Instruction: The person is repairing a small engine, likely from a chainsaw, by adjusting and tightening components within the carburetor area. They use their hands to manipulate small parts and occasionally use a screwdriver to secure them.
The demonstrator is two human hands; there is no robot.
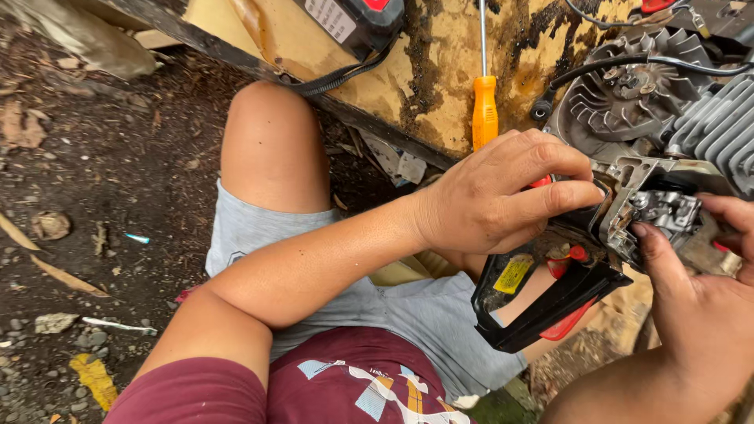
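Small engine, stripped of covers, resting at the edge of a stained yellow board at upper right, partly over the lap. Exposed: grey finned flywheel, ribbed metal cylinder fins, black cable running across the top. Black plastic handle with red trigger parts hanging below the engine, toward the knees.

Left hand laid over the handle's top, fingers pressed together and curled around the housing edge. Right hand coming in from lower right, fingers spread, fingertip touching a small grey metal block, likely the carburettor, seated in the engine's side; grip on it unclear, partly hidden by the hand.

Orange-handled screwdriver lying upright in view on the board, just behind the left hand, shaft pointing away. Black and red case at top, with a pale rectangular label on its side; black cord trailing from it.

Yellow rectangular sticker on the handle's inner face.

Ground at left: dark soil, small stones, dry leaves, scraps of yellow plastic. Bare knee, grey shorts, maroon printed shirt.
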